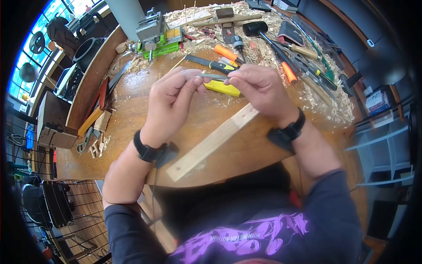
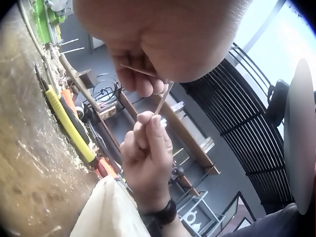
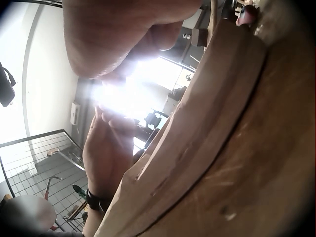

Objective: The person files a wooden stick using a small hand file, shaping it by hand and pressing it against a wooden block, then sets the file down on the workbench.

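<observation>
Both hands are raised over the bench. The left hand (image 1: 172,94) and the right hand (image 1: 260,90) pinch opposite ends of a thin, narrow grey strip (image 1: 212,76) between thumb and fingers. In the left wrist view the thin strip (image 2: 163,98) runs between the left hand (image 2: 153,39) and the right hand (image 2: 148,163). Glare hides the strip in the right wrist view. Below the hands a pale wooden bar (image 1: 211,143) with holes near its ends lies diagonally on the bench. Behind the strip lies a yellow tool (image 1: 223,88).
Wood shavings (image 1: 325,99) cover the back and right of the bench (image 1: 132,145). Among them lie a black mallet (image 1: 255,29), orange-handled tools (image 1: 289,72) and several chisels. A green and grey vise (image 1: 158,37) stands at the back left; wood scraps (image 1: 97,145) lie at the left.
</observation>
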The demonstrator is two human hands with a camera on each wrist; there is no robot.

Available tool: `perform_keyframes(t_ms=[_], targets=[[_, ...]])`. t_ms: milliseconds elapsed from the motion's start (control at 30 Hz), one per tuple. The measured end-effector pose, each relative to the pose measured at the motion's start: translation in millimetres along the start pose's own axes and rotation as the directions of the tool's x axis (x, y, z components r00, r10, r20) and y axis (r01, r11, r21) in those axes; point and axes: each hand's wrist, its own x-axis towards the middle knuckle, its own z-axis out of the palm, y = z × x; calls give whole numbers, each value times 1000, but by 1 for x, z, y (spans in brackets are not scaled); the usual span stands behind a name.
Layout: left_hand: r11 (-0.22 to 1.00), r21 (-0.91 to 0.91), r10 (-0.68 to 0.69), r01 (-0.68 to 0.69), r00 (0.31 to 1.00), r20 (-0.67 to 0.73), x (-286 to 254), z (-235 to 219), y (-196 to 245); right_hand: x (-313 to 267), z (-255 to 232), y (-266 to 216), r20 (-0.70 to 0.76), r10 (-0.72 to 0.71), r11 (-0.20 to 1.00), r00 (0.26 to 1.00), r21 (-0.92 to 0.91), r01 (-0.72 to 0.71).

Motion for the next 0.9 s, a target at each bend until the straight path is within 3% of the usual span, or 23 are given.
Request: perform_keyframes(t_ms=[100,333,433,500,600,833,900], targets=[[996,-50,-68,70,997,30,-3,6,3,2,6,1,4,-20,1000,1000,-3,20],[988,-150,-18,21,999,28,-2,9,2,2,-2,6,60,11,998,998,53,-14],[985,-164,-47,60,995,85,-3,13,0,2,3,4,56,-17,999,998,43,15],[994,-99,48,-36,992,117,-1,11,-2,4,3,4,63,-26,999,998,35,24],[994,-95,-39,53,988,147,0,0,4,2,-2,7,68,-19,999,997,52,16],[998,-60,5,7,978,211,-1,1,7,2,0,2,66,0,993,998,117,-8],[983,-178,-19,51,984,177,1,-2,5,1,-8,10,73,17,993,997,113,-26]])
